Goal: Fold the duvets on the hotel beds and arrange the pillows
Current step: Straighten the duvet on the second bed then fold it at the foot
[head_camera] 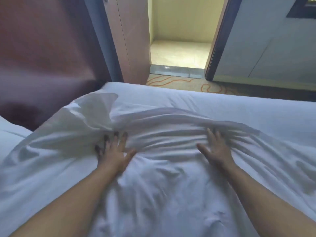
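Two hands are showing, both bare and reaching out from the near edge. One duvet [162, 185] is lying over one bed [222, 106]. The duvet is white and rumpled and is covering the near and middle part of the mattress, while the far strip of the bed is lying smooth and uncovered.

The left hand [112, 153] is pressing down on the duvet left of centre, with fingers spread and straight and the thumb pointing right. Its fingertips are looking dark and blurred. The right hand [216, 149] is pressing on the duvet right of centre, also flat with fingers splayed. Neither hand is pinching cloth. Between the two hands the fabric is bunching into long ridges running left to right, and the duvet's far edge is lying just beyond the fingertips. Just far-left of the left hand, one corner flap [95, 106] of the duvet is standing up, blurred.

One maroon headboard [42, 65] is rising at the far left. At the left edge, one more patch of white bedding [10, 134] is showing; whether it is a pillow I cannot tell. Beyond the bed, patterned carpet [196, 86] is leading to one open doorway [179, 48].
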Demonstrator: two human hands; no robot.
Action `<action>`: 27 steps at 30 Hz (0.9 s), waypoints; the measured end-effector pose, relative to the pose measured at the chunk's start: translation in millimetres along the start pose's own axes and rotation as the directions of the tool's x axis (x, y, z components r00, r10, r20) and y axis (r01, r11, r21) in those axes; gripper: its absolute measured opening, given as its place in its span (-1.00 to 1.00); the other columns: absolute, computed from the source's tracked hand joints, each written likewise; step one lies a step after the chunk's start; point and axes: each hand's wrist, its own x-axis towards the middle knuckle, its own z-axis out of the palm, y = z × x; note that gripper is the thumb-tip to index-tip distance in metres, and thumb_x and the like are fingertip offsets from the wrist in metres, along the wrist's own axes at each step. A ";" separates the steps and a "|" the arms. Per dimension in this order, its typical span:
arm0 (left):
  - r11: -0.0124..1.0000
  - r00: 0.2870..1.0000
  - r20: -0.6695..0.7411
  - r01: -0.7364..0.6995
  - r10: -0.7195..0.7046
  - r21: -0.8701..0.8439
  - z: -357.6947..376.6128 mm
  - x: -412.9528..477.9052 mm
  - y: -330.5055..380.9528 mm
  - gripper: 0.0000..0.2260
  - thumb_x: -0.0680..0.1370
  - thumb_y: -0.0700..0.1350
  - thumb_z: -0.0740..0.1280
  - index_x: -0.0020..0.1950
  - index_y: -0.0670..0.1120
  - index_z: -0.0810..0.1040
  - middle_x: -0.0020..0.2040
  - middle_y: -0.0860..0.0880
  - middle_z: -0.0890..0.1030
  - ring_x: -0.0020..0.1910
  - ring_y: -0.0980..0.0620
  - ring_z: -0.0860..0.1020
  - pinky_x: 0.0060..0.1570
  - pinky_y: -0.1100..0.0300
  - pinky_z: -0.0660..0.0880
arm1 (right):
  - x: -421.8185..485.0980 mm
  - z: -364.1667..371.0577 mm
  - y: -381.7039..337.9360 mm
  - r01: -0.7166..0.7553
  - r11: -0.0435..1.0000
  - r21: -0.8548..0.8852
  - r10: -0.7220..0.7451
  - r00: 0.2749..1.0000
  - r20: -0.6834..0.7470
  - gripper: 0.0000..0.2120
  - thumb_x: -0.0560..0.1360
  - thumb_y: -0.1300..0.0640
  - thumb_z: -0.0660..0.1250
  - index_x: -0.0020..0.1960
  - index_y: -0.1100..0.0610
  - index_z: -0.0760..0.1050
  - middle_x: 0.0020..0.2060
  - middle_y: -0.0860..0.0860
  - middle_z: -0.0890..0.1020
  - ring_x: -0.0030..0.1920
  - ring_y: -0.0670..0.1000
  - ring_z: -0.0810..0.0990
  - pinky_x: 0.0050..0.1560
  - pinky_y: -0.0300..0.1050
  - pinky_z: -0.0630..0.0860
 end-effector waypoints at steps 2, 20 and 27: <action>0.991 0.997 -0.070 -0.034 0.043 0.130 42.5 13.7 -11.4 -0.33 0.54 0.37 -0.04 0.59 0.21 -0.14 0.63 0.08 -0.14 0.60 -0.11 -0.15 0.46 -0.32 -0.18 | 13.8 37.5 22.4 0.019 0.980 -0.199 -0.027 0.999 -0.038 -0.14 0.46 -0.45 -0.05 0.63 -0.08 -0.13 0.63 0.01 -0.12 0.62 0.13 -0.06 0.54 0.17 -0.05; 0.718 0.756 -0.121 -0.541 0.643 0.438 -3.4 59.1 8.1 -0.45 0.57 -0.11 0.23 0.54 -0.21 0.25 0.60 -0.17 0.12 0.55 -0.19 0.15 0.53 0.03 0.12 | 35.3 108.0 56.7 0.030 0.969 -0.244 -0.100 0.955 -0.280 -0.22 0.45 -0.25 0.09 0.59 0.09 0.14 0.58 0.17 0.18 0.57 0.24 0.13 0.53 0.27 0.01; 0.801 0.954 -0.164 -0.111 0.253 0.588 -61.7 106.9 -82.5 -0.34 0.53 0.38 -0.04 0.59 0.24 -0.09 0.62 0.13 -0.01 0.60 -0.15 -0.07 0.38 -0.44 -0.18 | 36.3 108.3 54.7 0.028 0.968 -0.248 -0.107 0.944 -0.311 -0.22 0.44 -0.22 0.09 0.55 0.16 0.22 0.55 0.21 0.23 0.54 0.27 0.18 0.49 0.29 0.06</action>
